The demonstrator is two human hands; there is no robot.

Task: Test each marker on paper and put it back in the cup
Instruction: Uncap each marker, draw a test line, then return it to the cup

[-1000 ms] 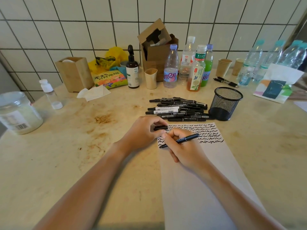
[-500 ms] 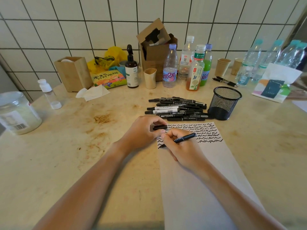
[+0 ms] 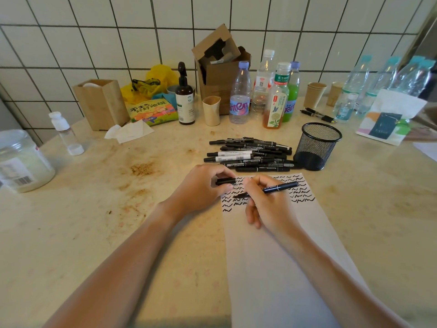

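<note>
My right hand (image 3: 267,207) grips a black marker (image 3: 280,187) in a writing hold, its tip down on the white paper (image 3: 279,261) among rows of black squiggles. My left hand (image 3: 201,188) pinches the marker's black cap (image 3: 225,181) at the paper's top left corner. A pile of several black markers (image 3: 250,155) lies just beyond the paper. The black mesh cup (image 3: 316,145) stands upright to the right of the pile, with no marker visible in it.
Bottles (image 3: 240,93), paper cups (image 3: 314,93), a cardboard box (image 3: 220,67), a pump bottle (image 3: 185,95) and a wooden holder (image 3: 101,102) line the tiled wall. A plastic jar (image 3: 21,162) sits at the far left. Two pens (image 3: 318,114) lie behind the mesh cup.
My right hand has shifted the marker slightly right across the paper, and a short squiggle now shows at its left. My left hand stays put with the cap.
</note>
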